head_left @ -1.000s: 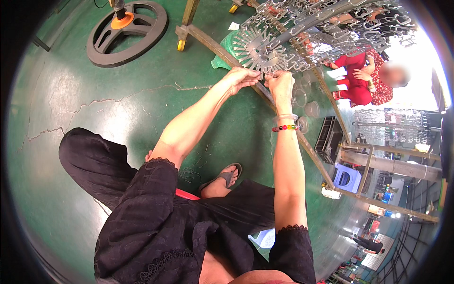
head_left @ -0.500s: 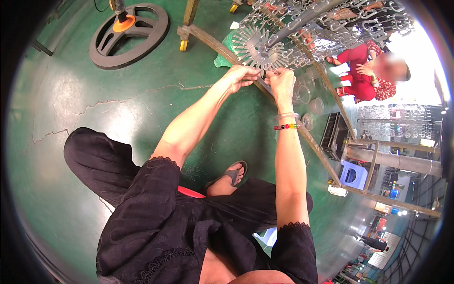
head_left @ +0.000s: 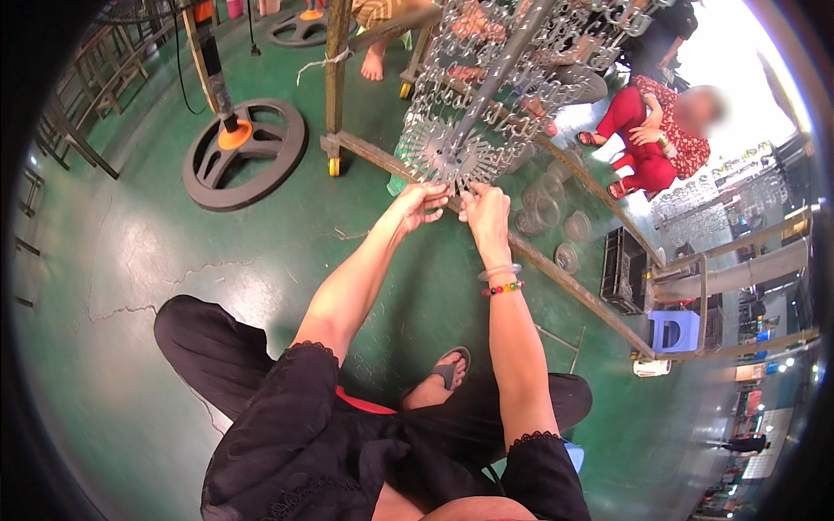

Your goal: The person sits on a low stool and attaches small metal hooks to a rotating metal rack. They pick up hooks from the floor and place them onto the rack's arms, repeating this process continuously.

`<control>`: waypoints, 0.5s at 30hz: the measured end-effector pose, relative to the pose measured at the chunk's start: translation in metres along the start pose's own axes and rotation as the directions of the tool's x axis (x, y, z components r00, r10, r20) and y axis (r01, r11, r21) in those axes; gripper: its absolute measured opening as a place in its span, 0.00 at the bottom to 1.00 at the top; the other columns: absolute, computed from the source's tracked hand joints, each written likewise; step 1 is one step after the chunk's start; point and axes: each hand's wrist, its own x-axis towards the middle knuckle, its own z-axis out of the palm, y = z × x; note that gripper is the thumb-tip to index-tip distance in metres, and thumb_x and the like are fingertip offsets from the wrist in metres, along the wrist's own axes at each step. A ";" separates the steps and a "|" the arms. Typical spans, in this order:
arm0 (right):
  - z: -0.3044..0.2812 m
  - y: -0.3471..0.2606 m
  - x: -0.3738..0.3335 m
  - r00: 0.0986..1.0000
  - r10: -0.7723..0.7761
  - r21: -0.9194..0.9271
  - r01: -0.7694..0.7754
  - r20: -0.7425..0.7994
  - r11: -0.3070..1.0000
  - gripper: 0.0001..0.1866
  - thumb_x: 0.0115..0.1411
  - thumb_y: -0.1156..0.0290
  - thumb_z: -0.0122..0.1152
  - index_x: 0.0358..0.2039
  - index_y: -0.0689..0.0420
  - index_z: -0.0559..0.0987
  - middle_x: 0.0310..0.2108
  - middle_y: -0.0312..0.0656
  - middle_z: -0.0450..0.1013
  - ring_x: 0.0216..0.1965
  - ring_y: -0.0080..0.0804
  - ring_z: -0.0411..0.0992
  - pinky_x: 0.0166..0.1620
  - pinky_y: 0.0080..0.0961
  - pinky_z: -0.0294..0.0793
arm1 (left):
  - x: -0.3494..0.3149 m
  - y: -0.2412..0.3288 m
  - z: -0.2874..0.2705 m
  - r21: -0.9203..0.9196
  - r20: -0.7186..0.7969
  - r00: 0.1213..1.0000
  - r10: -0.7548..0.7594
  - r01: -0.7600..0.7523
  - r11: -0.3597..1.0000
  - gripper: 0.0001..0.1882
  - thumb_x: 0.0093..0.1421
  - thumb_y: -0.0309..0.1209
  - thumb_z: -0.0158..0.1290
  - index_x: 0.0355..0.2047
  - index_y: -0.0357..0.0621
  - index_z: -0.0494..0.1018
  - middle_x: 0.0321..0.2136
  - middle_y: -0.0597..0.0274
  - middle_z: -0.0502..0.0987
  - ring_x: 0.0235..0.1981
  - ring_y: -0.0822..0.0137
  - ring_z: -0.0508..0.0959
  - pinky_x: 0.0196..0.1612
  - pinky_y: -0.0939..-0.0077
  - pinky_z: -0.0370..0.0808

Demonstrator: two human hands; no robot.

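Both arms reach forward to a grey metal disc [head_left: 432, 160] with slots all round its rim, fixed on the end of a metal pole [head_left: 495, 74]. My left hand [head_left: 420, 206] is at the disc's near edge, thumb and forefinger pinched together. Close beside it, my right hand [head_left: 487, 214] is curled in a pinch at the same edge. Whatever sits between the fingertips is too small to make out. Many bent metal hooks [head_left: 543, 100] hang in chains around the pole beyond the disc. Bracelets circle my right wrist.
A wooden rail [head_left: 565, 273] of the frame runs just beyond my hands. Past it are clear round plastic tubs [head_left: 547, 211], a black crate [head_left: 624, 269] and a purple stool [head_left: 674, 331]. A person in red [head_left: 647, 139] squats at right. A black wheel-shaped base [head_left: 246, 154] stands at left.
My view has tipped up, so the disc, hooks and hands sit lower in the picture. Both hands stay at the disc's near edge, fingers still pinched.
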 end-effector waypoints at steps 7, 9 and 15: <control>-0.060 -0.073 -0.002 0.972 -0.062 0.420 0.155 -0.227 0.894 0.19 0.58 0.74 0.56 0.50 0.63 0.73 0.18 0.40 0.74 0.15 0.20 0.71 0.17 0.18 0.70 | -0.018 0.015 -0.014 -0.005 -0.050 0.998 -0.028 0.028 1.000 0.08 0.56 0.30 0.54 0.37 0.47 0.73 0.39 0.63 0.79 0.39 0.73 0.75 0.40 0.69 0.71; -0.064 -0.083 0.008 0.958 -0.089 0.387 0.195 -0.274 0.901 0.19 0.58 0.73 0.56 0.50 0.63 0.72 0.17 0.40 0.74 0.14 0.19 0.70 0.16 0.17 0.69 | -0.027 0.020 -0.015 0.034 -0.068 0.997 -0.046 0.048 0.998 0.08 0.56 0.30 0.54 0.37 0.47 0.73 0.39 0.63 0.78 0.39 0.72 0.75 0.40 0.68 0.71; -0.063 -0.075 0.034 0.929 -0.097 0.312 0.217 -0.357 0.925 0.18 0.59 0.71 0.56 0.48 0.65 0.73 0.16 0.39 0.73 0.11 0.19 0.68 0.13 0.18 0.65 | -0.059 0.035 -0.039 0.202 -0.054 0.991 -0.121 0.129 0.971 0.15 0.60 0.30 0.50 0.47 0.42 0.70 0.45 0.61 0.76 0.39 0.72 0.76 0.41 0.70 0.71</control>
